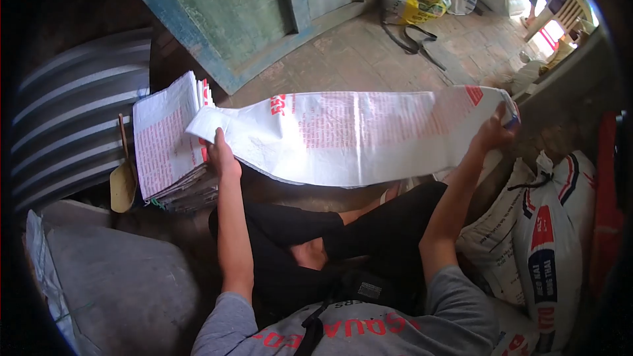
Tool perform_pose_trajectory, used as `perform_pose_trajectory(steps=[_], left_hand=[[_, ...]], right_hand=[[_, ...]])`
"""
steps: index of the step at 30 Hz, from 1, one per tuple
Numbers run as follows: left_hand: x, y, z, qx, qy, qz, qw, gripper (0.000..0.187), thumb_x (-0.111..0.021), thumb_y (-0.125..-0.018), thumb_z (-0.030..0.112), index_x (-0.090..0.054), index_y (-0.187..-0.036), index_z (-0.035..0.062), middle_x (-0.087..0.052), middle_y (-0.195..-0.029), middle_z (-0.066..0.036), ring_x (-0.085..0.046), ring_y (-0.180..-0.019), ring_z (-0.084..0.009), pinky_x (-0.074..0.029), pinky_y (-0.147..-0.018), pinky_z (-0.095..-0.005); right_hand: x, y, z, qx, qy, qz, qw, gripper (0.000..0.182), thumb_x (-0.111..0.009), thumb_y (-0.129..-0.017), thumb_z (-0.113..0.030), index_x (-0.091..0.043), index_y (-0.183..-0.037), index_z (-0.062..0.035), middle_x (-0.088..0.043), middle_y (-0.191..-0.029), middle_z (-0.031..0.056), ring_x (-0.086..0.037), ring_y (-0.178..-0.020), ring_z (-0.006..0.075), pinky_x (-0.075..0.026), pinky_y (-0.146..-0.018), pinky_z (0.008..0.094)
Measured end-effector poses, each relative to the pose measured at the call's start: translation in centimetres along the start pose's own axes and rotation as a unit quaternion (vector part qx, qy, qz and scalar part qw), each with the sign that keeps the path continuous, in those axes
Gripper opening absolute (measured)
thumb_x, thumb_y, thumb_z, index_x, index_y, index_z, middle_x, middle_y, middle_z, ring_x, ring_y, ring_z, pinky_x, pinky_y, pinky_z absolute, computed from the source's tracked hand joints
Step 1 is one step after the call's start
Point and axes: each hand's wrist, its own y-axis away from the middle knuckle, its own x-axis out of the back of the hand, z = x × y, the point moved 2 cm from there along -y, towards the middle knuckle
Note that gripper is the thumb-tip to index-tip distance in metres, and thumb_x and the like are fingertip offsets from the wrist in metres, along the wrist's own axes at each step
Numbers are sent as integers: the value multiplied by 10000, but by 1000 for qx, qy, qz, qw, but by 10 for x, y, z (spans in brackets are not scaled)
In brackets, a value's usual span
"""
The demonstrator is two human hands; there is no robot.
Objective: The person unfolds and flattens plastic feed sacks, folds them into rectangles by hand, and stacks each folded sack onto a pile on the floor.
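Observation:
A white woven sack with red print stretches sideways above my crossed legs. My left hand is closed on its left end, where a corner is folded over. At the far right end, my right hand grips the sack's other edge; some of its fingers are hidden. Just left of my left hand stands a pile of flat, folded printed sacks, partly behind the held sack's end.
Filled white sacks stand close on my right. To the left are corrugated sheeting, a yellowish scoop-like tool and a grey slab-like object. A blue-green wooden door is ahead, with a dark strap on the floor.

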Motion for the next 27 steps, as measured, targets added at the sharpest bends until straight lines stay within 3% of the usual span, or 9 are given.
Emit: perform_pose_trajectory(steps=[3, 6, 12, 16, 20, 23, 24, 25, 27], left_hand=[[-10, 16, 7, -109, -27, -14, 994, 550, -530, -980, 322, -445, -1337, -88, -525, -1331, -161, -496, -1222, -234, -379, -1027, -339], [-39, 67, 57, -212, -13, -15, 977, 501, -484, -1015, 308, -479, -1293, -109, -561, -1276, -170, -541, -1149, -226, -419, -972, -334], [-35, 91, 71, -445, -97, 17, 890, 384, -467, -1030, 218, -573, -1161, -127, -640, -1130, -179, -600, -1003, -208, -475, -869, -332], [-18, 69, 58, -351, -213, 53, 910, 415, -473, -1028, 246, -567, -1166, -134, -648, -1113, -197, -619, -966, -215, -481, -846, -327], [-5, 56, 66, -312, -119, 134, 933, 476, -474, -1025, 295, -531, -1208, -141, -632, -1133, -215, -636, -976, -252, -504, -841, -331], [-8, 62, 76, -303, -87, 137, 939, 474, -475, -1021, 298, -537, -1203, -135, -628, -1134, -219, -639, -987, -252, -512, -842, -333], [-6, 61, 75, -294, -80, 130, 943, 470, -474, -1021, 298, -541, -1199, -133, -628, -1135, -219, -639, -989, -251, -512, -842, -333], [-5, 59, 68, -268, -71, 94, 956, 438, -490, -1014, 274, -549, -1188, -124, -632, -1115, -206, -637, -972, -240, -511, -829, -333], [-8, 61, 55, -269, -91, 22, 959, 406, -500, -1003, 241, -546, -1188, -118, -633, -1109, -179, -628, -967, -223, -502, -846, -327]], right_hand=[[-4, 14, -38, -13, 78, -22, 997, 250, -724, -851, -94, -658, -1059, 27, -696, -1011, 113, -653, -899, 186, -519, -820, 324], [-13, 27, -39, 6, 35, -44, 998, 222, -703, -870, -95, -664, -1046, 35, -699, -1037, 112, -652, -935, 180, -508, -849, 308], [-33, 43, -73, 55, -190, 33, 980, 163, -690, -860, 2, -588, -983, 40, -672, -1063, 211, -654, -993, 246, -527, -887, 343], [-41, 75, -64, 118, -151, -122, 974, 145, -646, -865, 39, -623, -1008, 38, -684, -1062, 227, -672, -1012, 255, -514, -907, 355], [-41, 111, -56, 78, -21, -374, 924, 252, -658, -805, 63, -689, -1016, -70, -712, -1069, 131, -678, -1034, 228, -521, -868, 294], [-48, 149, -43, 91, -33, -534, 840, 222, -646, -812, 66, -676, -998, -53, -655, -1208, 151, -660, -1061, 245, -540, -813, 308], [-48, 167, -45, -47, -58, -583, 809, 315, -619, -744, 123, -669, -991, -65, -693, -1107, 109, -671, -1000, 243, -521, -823, 334], [-48, 182, -46, -96, -66, -639, 761, 329, -639, -751, 94, -658, -1028, -82, -698, -1036, 101, -674, -904, 253, -522, -780, 344], [-50, 211, -50, -80, 0, -744, 663, 340, -703, -771, -13, -638, -1089, -116, -688, -966, 134, -671, -884, 286, -518, -759, 373]])
